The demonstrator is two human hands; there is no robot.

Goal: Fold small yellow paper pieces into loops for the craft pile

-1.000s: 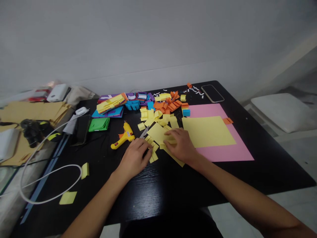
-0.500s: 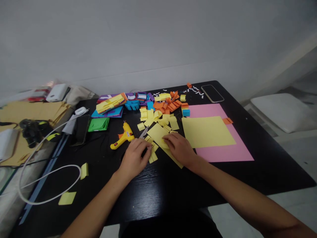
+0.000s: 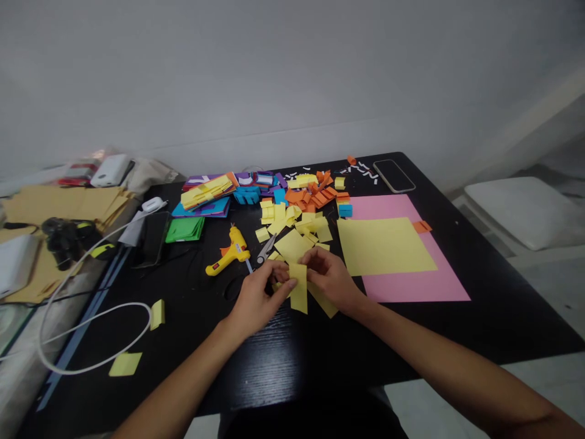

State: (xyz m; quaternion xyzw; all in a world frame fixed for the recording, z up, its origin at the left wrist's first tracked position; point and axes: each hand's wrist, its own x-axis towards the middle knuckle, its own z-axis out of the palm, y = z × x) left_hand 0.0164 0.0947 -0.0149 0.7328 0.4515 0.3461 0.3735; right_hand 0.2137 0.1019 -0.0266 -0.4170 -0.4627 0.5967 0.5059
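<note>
A short yellow paper strip is raised over the table, pinched by my left hand with the thumb on its front. At the strip's upper right edge, the closed fingers of my right hand grip it too. Beneath lies a longer yellow paper strip, partly covered by my hands. Scissors rest just beyond my left hand, their handles partly hidden. Left of them is a yellow glue gun. Small folded yellow paper pieces are heaped behind my hands.
Right of my hands, a yellow sheet overlaps a pink sheet. Orange folded papers and stacked coloured papers lie at the back. A phone sits back right. A white cable loops on the left.
My left hand has moved right and lifted a short yellow strip between its fingers. My right hand has come to the same strip, staying over the longer one.
</note>
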